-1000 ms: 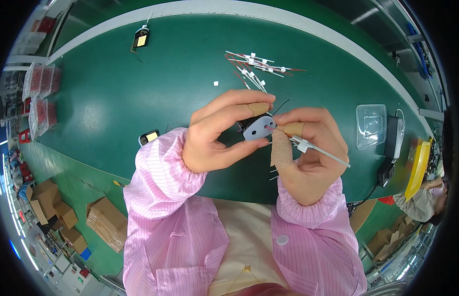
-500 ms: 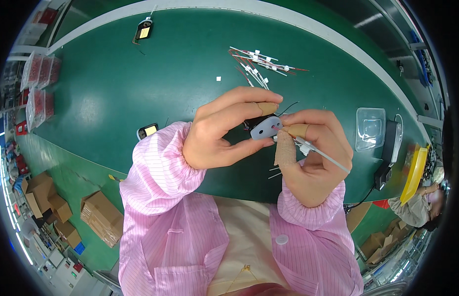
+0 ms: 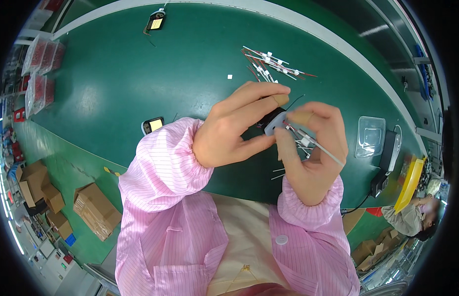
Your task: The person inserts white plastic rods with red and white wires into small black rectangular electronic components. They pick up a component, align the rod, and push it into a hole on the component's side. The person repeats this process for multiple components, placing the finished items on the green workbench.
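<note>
My left hand (image 3: 239, 121) grips a small black device (image 3: 274, 114) with a light grey end cap (image 3: 275, 124) turned to the right. A reddish wire runs from the cap into a white-sleeved cable (image 3: 322, 149), which crosses in front of my right hand (image 3: 315, 148). My right thumb and index finger, both wrapped in tan tape, are parted beside the cap and blurred. Behind the cable, white tags and more cable ends show near my right palm. Above my hands lies a loose bunch of red and white cables (image 3: 271, 64) with white tags.
Two similar black devices lie on the green table (image 3: 106, 74): one at the far edge (image 3: 156, 20), one by my left sleeve (image 3: 153, 125). A clear plastic box (image 3: 370, 137), a black device with a cord (image 3: 385, 160) and a yellow tray (image 3: 410, 185) stand at right. Clear bins (image 3: 42, 74) stand left.
My right thumb and index finger have parted from their pinch on the wire at the cap. My left hand and the device have shifted slightly right and tilted.
</note>
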A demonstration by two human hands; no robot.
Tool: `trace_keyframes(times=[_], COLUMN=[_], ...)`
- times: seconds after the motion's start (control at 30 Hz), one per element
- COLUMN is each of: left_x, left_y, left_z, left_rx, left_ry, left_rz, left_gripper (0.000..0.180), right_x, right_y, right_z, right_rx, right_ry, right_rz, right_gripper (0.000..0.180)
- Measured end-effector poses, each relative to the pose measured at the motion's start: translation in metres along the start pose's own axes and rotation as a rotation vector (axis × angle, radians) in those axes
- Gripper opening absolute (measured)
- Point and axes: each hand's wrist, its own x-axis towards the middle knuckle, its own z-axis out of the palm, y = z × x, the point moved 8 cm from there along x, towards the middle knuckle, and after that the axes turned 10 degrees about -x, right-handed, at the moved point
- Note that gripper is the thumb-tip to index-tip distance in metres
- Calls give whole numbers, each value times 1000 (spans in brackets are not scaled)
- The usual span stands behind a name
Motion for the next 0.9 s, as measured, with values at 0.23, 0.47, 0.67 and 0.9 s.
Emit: trace_keyframes(times=[0.23,0.47,0.67,0.9], left_x=[1,-3,-8,-6], left_y=[-3,-8,-22,-27], left_z=[-3,-2,3,-4], left_rx=[-76,-84,-207,-368], left_ry=[4,8,-118,-116], left_rz=[-69,-21,-381,-282], left_gripper=[58,44,43,34], right_x=[-12,-9,3,3], right_y=[21,20,8,15], right_z=[-7,6,11,18], right_rx=[447,201,-35,7], right_ry=[-79,-146,-315,-379], right_rz=[390,307,63,3], right_gripper=[19,12,8,4])
